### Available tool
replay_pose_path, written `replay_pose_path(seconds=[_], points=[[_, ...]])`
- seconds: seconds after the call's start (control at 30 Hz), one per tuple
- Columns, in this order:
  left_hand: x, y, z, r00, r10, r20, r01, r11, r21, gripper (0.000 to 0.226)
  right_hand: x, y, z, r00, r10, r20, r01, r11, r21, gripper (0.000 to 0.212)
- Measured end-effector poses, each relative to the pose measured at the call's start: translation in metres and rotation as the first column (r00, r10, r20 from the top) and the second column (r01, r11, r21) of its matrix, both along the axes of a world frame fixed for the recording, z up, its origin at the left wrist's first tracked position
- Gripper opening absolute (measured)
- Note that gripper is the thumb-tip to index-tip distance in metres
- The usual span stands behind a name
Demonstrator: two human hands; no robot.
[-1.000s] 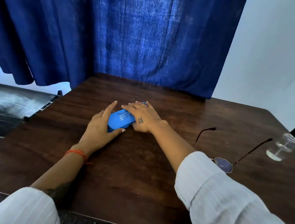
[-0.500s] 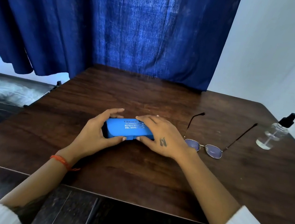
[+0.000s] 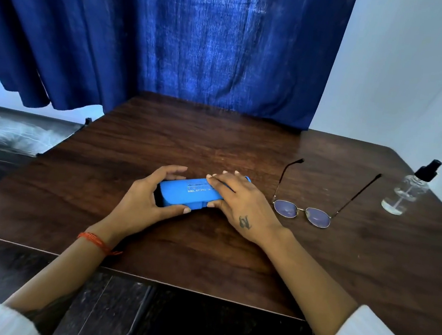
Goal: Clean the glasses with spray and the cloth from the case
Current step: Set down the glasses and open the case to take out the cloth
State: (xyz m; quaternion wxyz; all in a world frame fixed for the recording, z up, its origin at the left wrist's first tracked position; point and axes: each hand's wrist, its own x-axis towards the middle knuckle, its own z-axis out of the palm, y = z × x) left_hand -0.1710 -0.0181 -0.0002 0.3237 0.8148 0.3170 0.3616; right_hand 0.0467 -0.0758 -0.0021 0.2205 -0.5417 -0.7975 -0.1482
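1. Head view: a closed blue case lies on the brown bench.
2. Left hand grips its left end.
3. Right hand curls over its right end.
4. Glasses and spray bottle sit to the right.

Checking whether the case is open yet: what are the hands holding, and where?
Both grip the closed blue case: left hand round its left end, right hand over its right end.
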Motion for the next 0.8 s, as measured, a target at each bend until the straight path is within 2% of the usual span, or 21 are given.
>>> replay_pose_path(seconds=[0.17, 0.27, 0.47, 0.6, 0.7, 0.77, 0.8], points=[[-0.002, 0.001, -0.001, 1.000, -0.009, 0.008, 0.009, 1.000, -0.029, 0.080, -0.001, 0.002, 0.005, 0.999, -0.002, 0.051, 0.001, 1.000, 0.015, 0.048], [-0.003, 0.003, -0.003, 0.998, -0.023, -0.052, 0.025, 0.999, 0.043, 0.090, 0.001, 0.009, 0.020, 1.000, -0.017, 0.022, 0.015, 0.999, 0.050, 0.041], [-0.002, 0.003, -0.004, 0.999, -0.019, -0.040, 0.019, 1.000, -0.005, 0.117, 0.003, 0.028, 0.046, 0.995, -0.040, -0.096, 0.021, 0.981, -0.191, 0.043], [0.000, 0.003, -0.002, 0.998, -0.002, -0.059, 0.007, 0.997, 0.074, 0.116, 0.003, 0.042, 0.051, 0.980, -0.066, -0.188, 0.013, 0.962, -0.273, 0.033], [0.000, 0.006, -0.003, 0.993, 0.037, -0.108, -0.026, 0.994, 0.109, 0.111, 0.003, 0.047, 0.051, 0.973, -0.109, -0.203, 0.034, 0.938, -0.345, 0.034], [0.000, 0.007, -0.004, 0.992, 0.052, -0.112, -0.040, 0.993, 0.110, 0.111, 0.001, 0.041, 0.049, 0.951, -0.102, -0.292, 0.026, 0.967, -0.254, 0.039], [0.000, 0.007, -0.004, 0.992, 0.056, -0.113, -0.044, 0.993, 0.109, 0.111, -0.001, 0.036, 0.046, 0.931, -0.074, -0.357, 0.034, 0.993, -0.117, 0.042]])
